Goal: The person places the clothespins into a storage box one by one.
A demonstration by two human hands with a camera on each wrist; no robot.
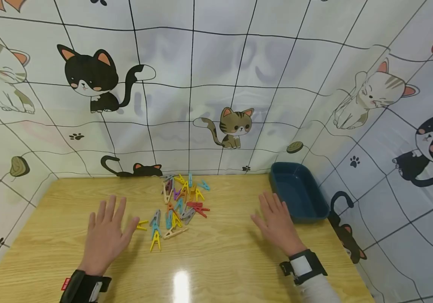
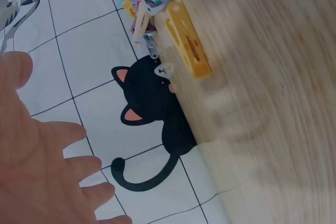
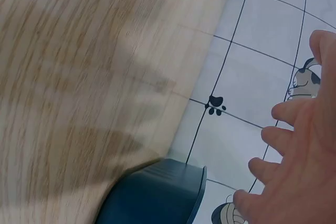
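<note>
Clothespins in several colours lie in a loose heap on the wooden table, among them a red clothespin (image 1: 198, 207) and a yellow clothespin (image 1: 156, 241) nearest the front. My left hand (image 1: 106, 235) is spread flat to the left of the heap, its thumb beside a yellow clothespin (image 2: 188, 39). Over on the right, my right hand (image 1: 277, 221) has its fingers extended and holds nothing. A dark blue plastic basin (image 1: 300, 216) stands just beyond and to the right of that hand; the right wrist view catches part of the basin (image 3: 152, 195) too.
The wooden table (image 1: 224, 261) meets a cat-print curtain (image 1: 171, 101) along its back edge. On the right the curtain runs close beside the basin and the table edge. A wristband (image 1: 307, 266) circles my right wrist, and another wristband (image 1: 84, 288) is on the left.
</note>
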